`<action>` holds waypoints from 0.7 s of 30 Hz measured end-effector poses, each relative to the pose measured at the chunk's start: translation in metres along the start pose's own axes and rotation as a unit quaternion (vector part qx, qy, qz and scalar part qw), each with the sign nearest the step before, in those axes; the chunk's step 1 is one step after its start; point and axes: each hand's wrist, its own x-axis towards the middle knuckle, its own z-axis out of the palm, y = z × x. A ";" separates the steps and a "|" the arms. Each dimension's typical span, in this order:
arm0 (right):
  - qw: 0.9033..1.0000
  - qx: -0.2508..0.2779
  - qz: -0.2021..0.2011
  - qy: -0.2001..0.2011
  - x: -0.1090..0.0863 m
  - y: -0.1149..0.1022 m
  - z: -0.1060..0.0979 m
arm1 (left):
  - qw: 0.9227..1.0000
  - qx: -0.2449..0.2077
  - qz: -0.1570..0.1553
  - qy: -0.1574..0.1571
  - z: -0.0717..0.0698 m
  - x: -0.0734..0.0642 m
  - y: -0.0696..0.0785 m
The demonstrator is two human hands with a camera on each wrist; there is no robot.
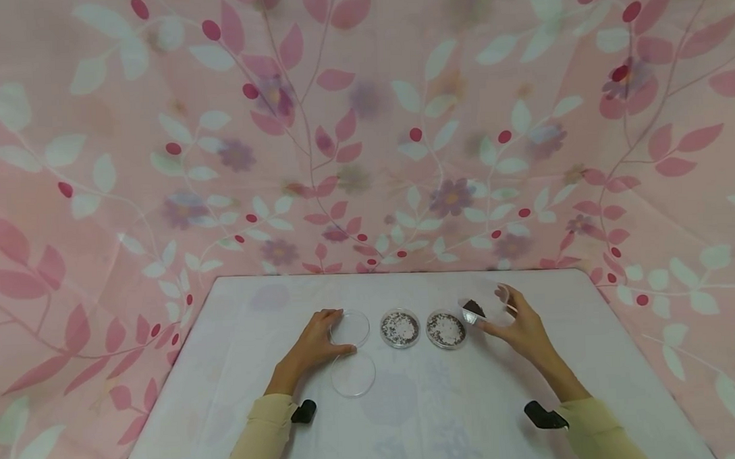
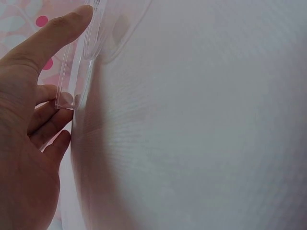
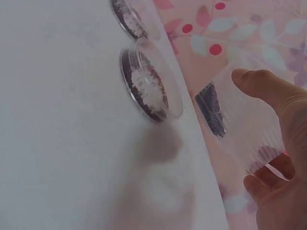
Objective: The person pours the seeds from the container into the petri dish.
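Observation:
My left hand (image 1: 311,344) pinches a clear, empty petri dish (image 1: 360,342) by its side, thumb near and fingers behind. In the left wrist view, the thumb (image 2: 60,31) lies along the dish wall. Just in front of it, nearer me, lies a second clear round dish or lid (image 1: 355,395). With my right hand (image 1: 525,331) I grip a clear ribbed plastic cup (image 3: 244,115), tilted to the left above the table, with dark crumbly soil (image 1: 473,308) gathered toward its mouth. The cup is beside a petri dish (image 1: 446,329) of dark and white grains.
Another petri dish (image 1: 399,328) with a similar dark and white mix sits in the middle, left of the one by the cup. A white cloth covers the table (image 1: 429,416). Behind its far edge hangs a pink floral curtain (image 1: 365,155).

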 end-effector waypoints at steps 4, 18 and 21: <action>1.000 0.010 -0.013 -0.006 0.012 -0.016 0.012 | 1.000 -0.006 0.009 0.010 0.001 0.000 -0.001; 0.998 -0.017 -0.048 -0.047 0.040 -0.070 0.069 | 1.000 -0.011 0.007 0.008 0.001 -0.001 -0.002; 0.996 -0.013 -0.062 -0.055 0.043 -0.078 0.082 | 1.000 -0.014 0.007 0.008 0.001 -0.001 -0.002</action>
